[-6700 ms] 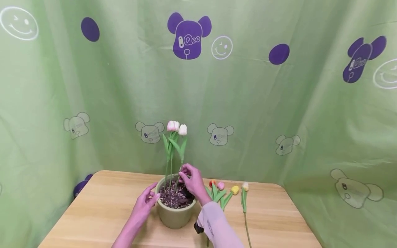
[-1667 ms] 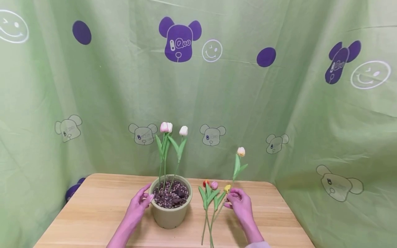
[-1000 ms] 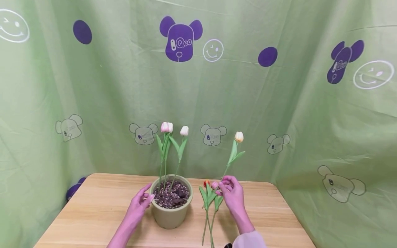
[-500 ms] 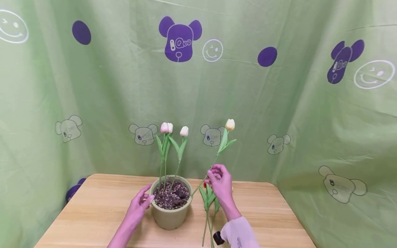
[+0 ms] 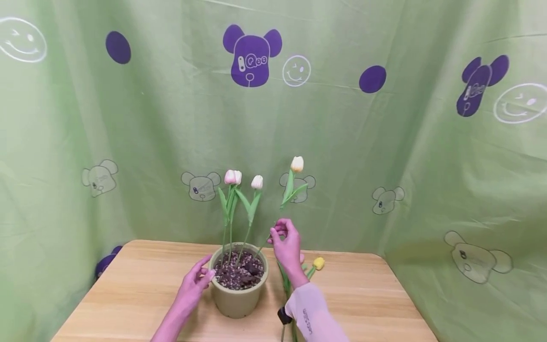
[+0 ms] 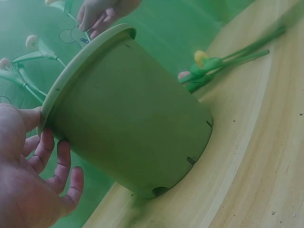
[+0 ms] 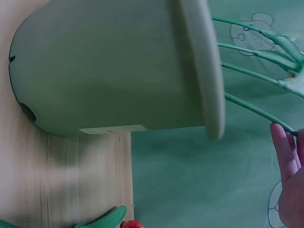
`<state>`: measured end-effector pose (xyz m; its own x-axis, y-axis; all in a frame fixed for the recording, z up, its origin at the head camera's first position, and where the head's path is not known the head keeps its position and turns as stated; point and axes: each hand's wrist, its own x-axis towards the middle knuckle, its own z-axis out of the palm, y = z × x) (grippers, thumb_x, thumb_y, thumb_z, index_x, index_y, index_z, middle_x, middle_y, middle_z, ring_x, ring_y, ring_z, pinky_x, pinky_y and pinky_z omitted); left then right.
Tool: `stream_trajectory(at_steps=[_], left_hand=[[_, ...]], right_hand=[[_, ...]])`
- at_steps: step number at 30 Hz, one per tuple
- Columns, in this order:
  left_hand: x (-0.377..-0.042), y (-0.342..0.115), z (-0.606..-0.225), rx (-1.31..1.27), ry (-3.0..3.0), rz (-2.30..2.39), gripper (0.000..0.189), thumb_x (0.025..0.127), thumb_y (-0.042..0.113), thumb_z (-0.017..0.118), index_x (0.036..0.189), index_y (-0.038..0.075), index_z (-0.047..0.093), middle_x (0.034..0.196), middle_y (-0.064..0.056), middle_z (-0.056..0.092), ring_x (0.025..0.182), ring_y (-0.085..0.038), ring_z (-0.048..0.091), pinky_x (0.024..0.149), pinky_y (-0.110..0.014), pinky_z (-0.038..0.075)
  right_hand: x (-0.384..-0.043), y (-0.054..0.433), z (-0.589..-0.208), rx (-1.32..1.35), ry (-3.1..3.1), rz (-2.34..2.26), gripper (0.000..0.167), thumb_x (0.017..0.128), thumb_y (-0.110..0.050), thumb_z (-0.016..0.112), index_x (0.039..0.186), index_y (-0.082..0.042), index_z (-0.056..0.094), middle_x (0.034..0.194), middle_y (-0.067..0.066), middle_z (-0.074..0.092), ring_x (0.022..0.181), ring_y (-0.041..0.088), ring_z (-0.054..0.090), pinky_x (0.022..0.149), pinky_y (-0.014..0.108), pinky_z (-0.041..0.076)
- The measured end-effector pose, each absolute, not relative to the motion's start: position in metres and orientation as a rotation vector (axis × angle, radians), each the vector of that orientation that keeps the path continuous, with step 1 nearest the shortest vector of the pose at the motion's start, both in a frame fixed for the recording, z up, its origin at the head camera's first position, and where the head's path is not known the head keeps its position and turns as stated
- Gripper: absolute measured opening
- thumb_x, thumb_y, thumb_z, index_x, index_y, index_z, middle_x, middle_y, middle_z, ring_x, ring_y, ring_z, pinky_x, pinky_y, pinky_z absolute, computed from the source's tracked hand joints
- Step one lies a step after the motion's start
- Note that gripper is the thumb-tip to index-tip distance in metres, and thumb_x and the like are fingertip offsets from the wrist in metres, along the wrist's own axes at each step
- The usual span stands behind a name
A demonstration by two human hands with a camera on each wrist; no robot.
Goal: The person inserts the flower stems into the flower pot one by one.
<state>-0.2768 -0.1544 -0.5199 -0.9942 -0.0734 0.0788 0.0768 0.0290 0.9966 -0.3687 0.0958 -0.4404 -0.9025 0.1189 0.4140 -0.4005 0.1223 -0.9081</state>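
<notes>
My left hand (image 5: 193,285) holds the rim of a green flowerpot (image 5: 236,304), thumb over the edge and fingers against the outside, as the left wrist view shows. Dark soil (image 5: 235,280) fills the pot. Three pale tulips stand in it, among them a pink-white tulip (image 5: 230,177) and a white tulip (image 5: 257,182). At the pot's right side, my right hand (image 5: 287,242) pinches the stem of a cream-orange tulip (image 5: 297,164). That stem (image 7: 251,108) slants down behind the rim in the right wrist view; its lower end lies inside the pot.
Right of the pot, a yellow tulip (image 5: 318,263) and a pink tulip (image 5: 302,258) lie on the wooden table (image 5: 124,289), partly covered by my right forearm. A red tulip (image 7: 131,224) shows in the right wrist view. A green printed curtain (image 5: 333,142) hangs behind.
My right hand has picked up the cream-orange tulip from the table and carried it left, bringing its stem end over the rim into the pot. My left hand keeps its hold.
</notes>
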Motion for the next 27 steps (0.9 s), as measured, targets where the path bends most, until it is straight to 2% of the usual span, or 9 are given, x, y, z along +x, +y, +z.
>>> stream_trajectory(at_steps=[6, 12, 17, 23, 27], left_hand=[[-0.278, -0.153, -0.520, -0.013, -2.152, -2.113, 0.059, 0.101, 0.018, 0.064, 0.156, 0.009, 0.043, 0.107, -0.012, 0.061, 0.090, -0.019, 0.056, 0.085, -0.028, 0.051], [-0.279, -0.153, -0.521, -0.009, -2.144, -2.127, 0.059, 0.101, 0.017, 0.065, 0.156, 0.010, 0.044, 0.106, -0.011, 0.061, 0.089, -0.015, 0.056, 0.086, -0.029, 0.051], [-0.279, -0.153, -0.521, -0.012, -2.141, -2.131, 0.060, 0.101, 0.014, 0.065, 0.156, 0.008, 0.042, 0.106, -0.012, 0.062, 0.088, -0.016, 0.057, 0.086, -0.028, 0.051], [-0.279, -0.154, -0.521, -0.014, -2.138, -2.133, 0.060, 0.101, 0.014, 0.064, 0.156, 0.008, 0.042, 0.106, -0.012, 0.062, 0.088, -0.016, 0.057, 0.086, -0.029, 0.051], [-0.279, -0.154, -0.521, -0.012, -2.144, -2.131, 0.060, 0.101, 0.015, 0.064, 0.156, 0.008, 0.042, 0.106, -0.013, 0.062, 0.088, -0.016, 0.056, 0.086, -0.029, 0.051]], right_hand=[[-0.375, 0.091, -0.449, 0.278, -2.040, 1.768, 0.022, 0.094, 0.008, 0.065, 0.114, -0.002, 0.062, 0.105, 0.016, 0.063, 0.095, 0.030, 0.065, 0.072, 0.028, 0.063], [-0.379, 0.087, -0.454, 0.284, -2.081, 1.698, 0.021, 0.094, 0.005, 0.066, 0.114, -0.003, 0.063, 0.104, 0.014, 0.065, 0.094, 0.023, 0.064, 0.072, 0.027, 0.062], [-0.378, 0.084, -0.456, 0.295, -2.112, 1.674, 0.022, 0.095, 0.005, 0.066, 0.114, -0.005, 0.063, 0.104, 0.014, 0.066, 0.094, 0.024, 0.065, 0.072, 0.026, 0.062], [-0.377, 0.079, -0.460, 0.367, -2.151, 1.608, 0.021, 0.095, 0.004, 0.067, 0.114, -0.006, 0.064, 0.104, 0.015, 0.067, 0.093, 0.024, 0.066, 0.071, 0.034, 0.063], [-0.376, 0.076, -0.465, 0.405, -2.164, 1.565, 0.020, 0.095, 0.003, 0.067, 0.113, -0.005, 0.064, 0.102, 0.012, 0.068, 0.094, 0.023, 0.066, 0.070, 0.030, 0.063]])
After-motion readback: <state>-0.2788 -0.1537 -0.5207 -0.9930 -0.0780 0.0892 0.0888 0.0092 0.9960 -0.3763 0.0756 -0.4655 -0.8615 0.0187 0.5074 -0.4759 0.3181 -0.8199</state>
